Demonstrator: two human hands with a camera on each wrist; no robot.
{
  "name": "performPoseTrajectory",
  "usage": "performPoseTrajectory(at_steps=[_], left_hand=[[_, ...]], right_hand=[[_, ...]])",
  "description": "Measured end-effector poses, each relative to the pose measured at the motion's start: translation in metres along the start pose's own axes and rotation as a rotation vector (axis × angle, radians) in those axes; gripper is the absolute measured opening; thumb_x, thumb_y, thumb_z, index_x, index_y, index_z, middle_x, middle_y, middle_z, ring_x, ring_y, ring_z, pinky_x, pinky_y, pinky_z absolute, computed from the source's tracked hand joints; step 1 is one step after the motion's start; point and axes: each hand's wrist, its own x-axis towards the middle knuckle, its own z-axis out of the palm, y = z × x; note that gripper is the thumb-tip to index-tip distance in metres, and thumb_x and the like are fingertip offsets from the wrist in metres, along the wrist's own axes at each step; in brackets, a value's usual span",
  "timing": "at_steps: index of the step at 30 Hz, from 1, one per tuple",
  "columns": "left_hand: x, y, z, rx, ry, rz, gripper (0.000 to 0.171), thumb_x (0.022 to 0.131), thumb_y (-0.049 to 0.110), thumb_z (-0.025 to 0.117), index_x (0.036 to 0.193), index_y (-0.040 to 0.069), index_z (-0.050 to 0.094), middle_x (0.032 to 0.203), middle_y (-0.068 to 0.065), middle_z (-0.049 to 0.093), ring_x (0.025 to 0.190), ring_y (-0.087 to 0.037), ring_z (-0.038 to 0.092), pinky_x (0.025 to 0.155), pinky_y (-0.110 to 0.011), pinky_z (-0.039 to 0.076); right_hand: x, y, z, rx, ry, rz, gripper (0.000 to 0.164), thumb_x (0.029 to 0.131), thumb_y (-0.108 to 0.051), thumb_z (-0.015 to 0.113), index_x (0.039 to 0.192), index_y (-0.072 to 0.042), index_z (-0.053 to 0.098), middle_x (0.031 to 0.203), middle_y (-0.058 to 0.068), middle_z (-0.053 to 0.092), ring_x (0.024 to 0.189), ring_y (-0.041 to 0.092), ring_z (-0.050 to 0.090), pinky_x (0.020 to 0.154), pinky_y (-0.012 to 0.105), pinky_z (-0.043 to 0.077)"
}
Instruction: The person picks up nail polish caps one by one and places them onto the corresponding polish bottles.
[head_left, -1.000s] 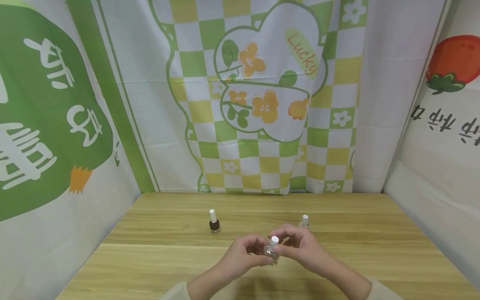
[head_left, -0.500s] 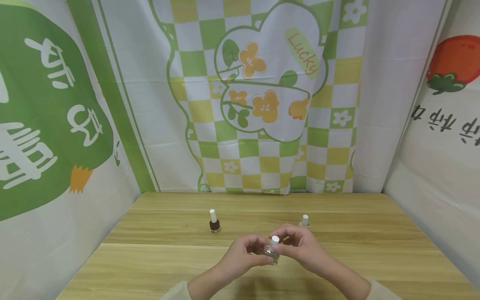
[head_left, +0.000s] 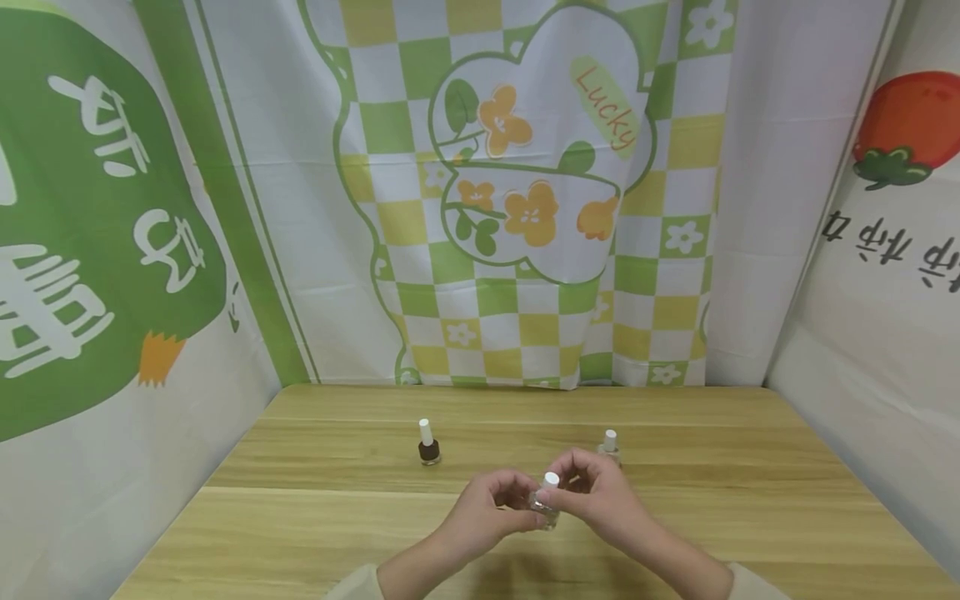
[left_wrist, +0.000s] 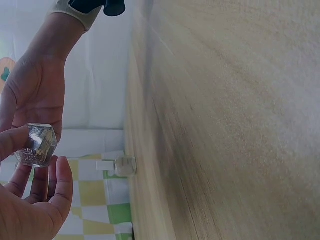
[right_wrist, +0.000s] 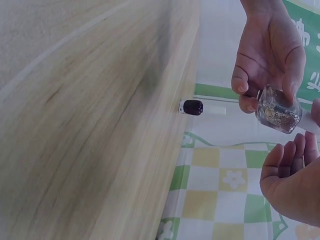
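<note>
In front of me in the head view, my left hand (head_left: 480, 512) grips a small clear nail polish bottle (head_left: 550, 518) by its body, between thumb and fingers. Glitter shows through the glass in the left wrist view, where the bottle (left_wrist: 42, 142) is tilted above the table. My right hand (head_left: 611, 496) is at the white cap (head_left: 551, 480), its thumb laid across the cap's lower part and its fingers curled behind. The cap (right_wrist: 307, 121) is still on the bottle in the right wrist view. Part of the cap is hidden by the thumb.
A dark nail polish bottle (head_left: 429, 450) with a white cap stands upright at the back left of the wooden table (head_left: 337, 533). Another, pale one (head_left: 610, 446) stands behind my right hand, partly covered by it. Printed cloth (head_left: 495, 333) hangs behind the table.
My right thumb has slid leftward across the cap while its fingers shifted slightly right. More of the pale bottle behind shows. My left hand and the held bottle have barely moved.
</note>
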Motion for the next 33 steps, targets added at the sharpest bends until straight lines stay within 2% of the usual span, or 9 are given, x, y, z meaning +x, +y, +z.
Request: performPoseTrajectory(at_steps=[7,15,24,30,33], left_hand=[[0.000,-0.001,0.002,0.011,0.017,0.003,0.020,0.080,0.006,0.077,0.098,0.005,0.069,0.094,-0.003,0.067,0.084,-0.018,0.061,0.073,-0.026,0.053],[-0.001,-0.001,0.003,0.030,0.033,0.001,0.022,0.079,0.006,0.078,0.099,0.005,0.069,0.092,-0.003,0.067,0.083,-0.018,0.060,0.072,-0.026,0.053],[-0.002,0.003,-0.001,0.009,0.008,-0.011,0.021,0.081,0.009,0.077,0.100,0.004,0.068,0.094,-0.003,0.067,0.086,-0.020,0.060,0.075,-0.028,0.054],[-0.003,0.004,-0.003,0.004,-0.012,0.002,0.022,0.082,0.010,0.076,0.101,0.004,0.067,0.095,-0.004,0.067,0.088,-0.020,0.060,0.077,-0.029,0.053],[-0.003,0.004,-0.003,0.005,-0.021,0.005,0.022,0.082,0.010,0.076,0.101,0.004,0.067,0.095,-0.003,0.067,0.087,-0.020,0.060,0.076,-0.029,0.053]], right_hand=[[-0.001,0.000,0.003,0.020,0.022,0.041,0.024,0.085,-0.013,0.075,0.091,0.002,0.057,0.090,0.011,0.059,0.073,0.018,0.058,0.066,0.029,0.052],[-0.002,0.001,0.003,0.002,0.024,0.041,0.024,0.086,-0.015,0.074,0.094,0.002,0.057,0.090,0.009,0.058,0.076,0.019,0.058,0.068,0.029,0.052],[0.000,0.001,-0.008,-0.042,-0.046,-0.027,0.024,0.090,-0.014,0.069,0.108,0.001,0.064,0.098,0.012,0.063,0.088,0.022,0.059,0.073,0.033,0.053],[-0.001,0.000,-0.014,-0.048,-0.133,-0.137,0.023,0.094,-0.009,0.063,0.114,0.002,0.064,0.102,0.012,0.064,0.093,0.019,0.058,0.078,0.034,0.053],[-0.001,0.000,-0.014,-0.050,-0.155,-0.168,0.022,0.095,-0.008,0.061,0.115,-0.001,0.066,0.104,0.010,0.065,0.093,0.017,0.057,0.079,0.034,0.052]])
